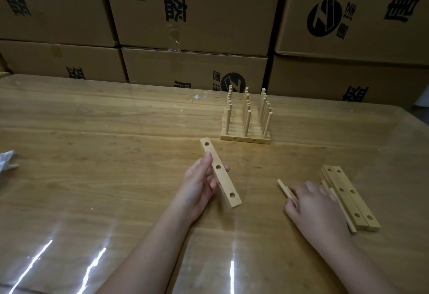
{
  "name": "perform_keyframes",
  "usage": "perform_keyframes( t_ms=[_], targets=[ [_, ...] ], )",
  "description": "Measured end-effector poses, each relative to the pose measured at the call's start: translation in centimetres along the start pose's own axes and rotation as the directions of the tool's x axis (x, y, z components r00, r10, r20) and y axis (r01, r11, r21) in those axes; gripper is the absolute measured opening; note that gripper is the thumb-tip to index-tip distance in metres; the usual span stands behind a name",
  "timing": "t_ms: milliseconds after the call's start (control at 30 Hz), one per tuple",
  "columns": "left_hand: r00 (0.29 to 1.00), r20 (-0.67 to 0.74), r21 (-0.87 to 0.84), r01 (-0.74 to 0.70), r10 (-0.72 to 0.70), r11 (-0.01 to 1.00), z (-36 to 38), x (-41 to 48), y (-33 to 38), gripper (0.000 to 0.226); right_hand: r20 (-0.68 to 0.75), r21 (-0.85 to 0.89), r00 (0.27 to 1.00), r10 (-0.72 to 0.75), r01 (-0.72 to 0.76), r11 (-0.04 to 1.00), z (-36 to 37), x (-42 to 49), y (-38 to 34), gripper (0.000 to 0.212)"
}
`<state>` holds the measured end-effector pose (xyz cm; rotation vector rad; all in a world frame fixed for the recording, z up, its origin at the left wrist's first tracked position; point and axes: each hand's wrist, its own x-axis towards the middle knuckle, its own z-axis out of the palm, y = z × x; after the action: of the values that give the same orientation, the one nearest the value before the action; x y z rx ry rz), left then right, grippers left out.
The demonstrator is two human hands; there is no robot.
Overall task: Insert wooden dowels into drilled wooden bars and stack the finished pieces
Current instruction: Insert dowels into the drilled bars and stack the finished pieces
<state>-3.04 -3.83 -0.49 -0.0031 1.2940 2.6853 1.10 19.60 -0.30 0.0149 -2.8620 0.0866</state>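
Wooden bar (221, 177) with three drilled holes is raised off the table (92, 154), tilted, in the left hand (199, 184), thumb on one edge and fingers curled round the other. Behind it stand the finished pieces (246, 131), dowels upright. The right hand (313, 205) lies palm-down over loose dowels (283, 187); it is too blurred to tell its hold. Two spare bars (348, 200) lie just beside it.
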Motion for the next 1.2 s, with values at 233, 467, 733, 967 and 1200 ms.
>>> perform_keyframes(
  t_ms=[233, 467, 733, 967, 1200],
  targets=[
    [0.996, -0.010, 0.386, 0.086, -0.089, 0.918, 0.4, -0.6, 0.1, 0.055, -0.081, 0.116, 0.985, 0.154, -0.144, 0.983, -0.4, 0.0, 0.1, 0.023],
    [0.994, 0.027, 0.449, 0.083, -0.106, 0.890, 1.3, -1.1, 0.3, 0.050, -0.203, 0.788, 0.966, 0.162, 0.063, 0.613, -1.7, -0.7, -0.8, 0.012],
    [0.989, 0.079, 0.459, 0.078, -0.128, 0.885, 1.7, -1.3, 0.2, 0.033, 0.158, 0.986, 0.976, 0.151, -0.149, -0.069, -1.2, -0.4, -1.8, 0.015],
    [0.972, 0.156, 0.596, 0.048, -0.174, 0.802, 1.8, -1.9, 0.8, 0.034, 0.247, 0.917, 0.963, 0.104, -0.198, -0.346, -1.1, 0.1, -1.4, 0.021],
    [0.966, 0.200, 0.610, 0.008, -0.164, 0.793, 1.7, -2.0, 0.8, 0.028, 0.233, 0.935, 0.972, 0.034, -0.214, -0.282, -0.9, 0.0, -1.5, 0.017]
  ],
)
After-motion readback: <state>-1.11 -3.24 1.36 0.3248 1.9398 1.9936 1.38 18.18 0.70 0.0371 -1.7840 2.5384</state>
